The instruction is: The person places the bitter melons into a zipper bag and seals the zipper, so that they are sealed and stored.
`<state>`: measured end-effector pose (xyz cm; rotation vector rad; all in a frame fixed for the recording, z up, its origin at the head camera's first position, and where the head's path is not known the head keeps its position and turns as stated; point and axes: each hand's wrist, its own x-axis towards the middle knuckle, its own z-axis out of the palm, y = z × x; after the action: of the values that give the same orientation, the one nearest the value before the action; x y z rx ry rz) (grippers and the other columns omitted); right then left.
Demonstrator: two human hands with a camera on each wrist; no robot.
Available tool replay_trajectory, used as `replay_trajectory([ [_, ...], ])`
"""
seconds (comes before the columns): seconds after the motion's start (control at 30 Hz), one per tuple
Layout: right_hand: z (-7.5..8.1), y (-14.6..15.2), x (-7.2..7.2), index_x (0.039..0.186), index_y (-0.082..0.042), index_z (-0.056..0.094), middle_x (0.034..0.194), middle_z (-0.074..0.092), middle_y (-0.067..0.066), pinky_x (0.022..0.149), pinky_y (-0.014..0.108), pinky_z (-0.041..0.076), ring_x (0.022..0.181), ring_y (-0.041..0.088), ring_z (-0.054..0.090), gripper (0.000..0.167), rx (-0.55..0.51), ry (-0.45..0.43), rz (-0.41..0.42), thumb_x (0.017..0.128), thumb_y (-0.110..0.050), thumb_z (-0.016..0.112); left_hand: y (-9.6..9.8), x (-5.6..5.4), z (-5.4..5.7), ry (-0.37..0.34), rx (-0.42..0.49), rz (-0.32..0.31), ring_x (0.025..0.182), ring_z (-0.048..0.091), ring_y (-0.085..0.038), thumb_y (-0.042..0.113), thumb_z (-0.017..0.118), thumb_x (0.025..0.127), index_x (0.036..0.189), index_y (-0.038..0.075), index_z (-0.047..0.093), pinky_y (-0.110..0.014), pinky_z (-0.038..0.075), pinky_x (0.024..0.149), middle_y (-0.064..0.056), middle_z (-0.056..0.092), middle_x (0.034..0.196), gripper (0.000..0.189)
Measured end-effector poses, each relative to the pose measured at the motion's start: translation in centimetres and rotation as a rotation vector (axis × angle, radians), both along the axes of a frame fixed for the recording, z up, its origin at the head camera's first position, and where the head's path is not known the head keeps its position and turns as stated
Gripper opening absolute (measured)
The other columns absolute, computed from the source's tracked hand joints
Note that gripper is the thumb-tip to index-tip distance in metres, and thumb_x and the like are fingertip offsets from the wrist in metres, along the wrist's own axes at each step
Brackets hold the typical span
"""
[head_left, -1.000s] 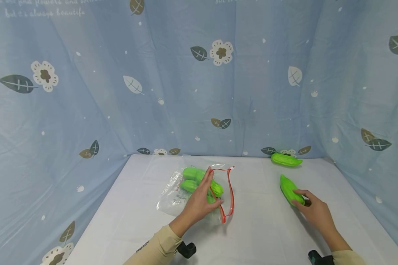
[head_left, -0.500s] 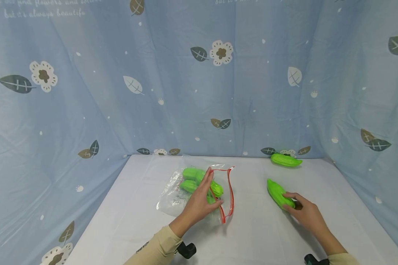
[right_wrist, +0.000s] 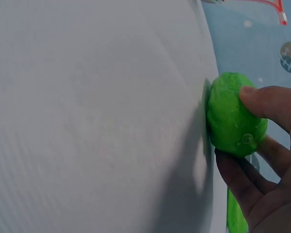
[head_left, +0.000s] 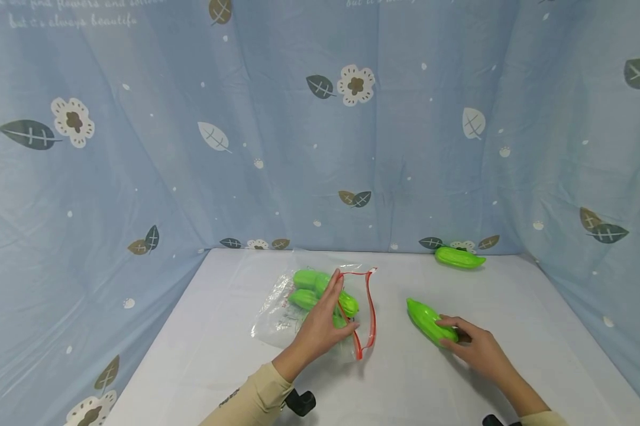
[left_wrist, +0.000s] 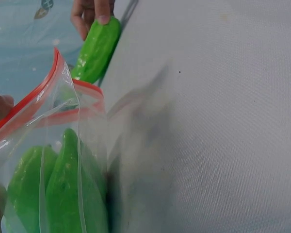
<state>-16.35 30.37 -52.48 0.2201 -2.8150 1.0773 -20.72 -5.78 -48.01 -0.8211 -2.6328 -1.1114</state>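
Observation:
A clear zip bag (head_left: 277,322) with a red seal strip lies on the left half of the table, its mouth gaping to the right. Several glossy green bitter melons (head_left: 305,297) show through its plastic. My left hand (head_left: 320,325) rests against the bag's mouth, fingers straight and thumb spread from them, at the red strip (left_wrist: 31,97). To the right, my right hand (head_left: 477,349) grips another bitter melon (head_left: 426,319) by its near blunt end, thumb on one side and fingers on the other. Its pointed end faces the bag; in the right wrist view the blunt end (right_wrist: 233,116) shows.
One more bitter melon (head_left: 458,257) lies at the table's back right, by the curtain. White cloth covers the table (head_left: 389,378). A blue patterned curtain (head_left: 299,148) rises behind and at both sides. A black wrist device (head_left: 300,402) sits under the left sleeve.
My right hand has moved left with the bitter melon it holds, bringing it nearer the bag's mouth. The left hand and the bag have stayed where they were.

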Motion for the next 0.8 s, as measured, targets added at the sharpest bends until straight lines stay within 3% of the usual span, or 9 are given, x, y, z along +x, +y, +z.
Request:
replay_trajectory([
  [0.8, -0.9, -2.5, 0.9, 0.120, -0.026, 0.072, 0.136, 0.065, 0.009, 0.084, 0.025, 0.058, 0.117, 0.017, 0.064, 0.045, -0.082, 0.051, 0.130, 0.080, -0.010, 0.086, 0.1, 0.0, 0.0, -0.002, 0.008, 0.002, 0.148, 0.034, -0.027, 0.023, 0.083, 0.086, 0.162, 0.004, 0.022, -0.046, 0.045, 0.109, -0.004, 0.011, 0.171, 0.100],
])
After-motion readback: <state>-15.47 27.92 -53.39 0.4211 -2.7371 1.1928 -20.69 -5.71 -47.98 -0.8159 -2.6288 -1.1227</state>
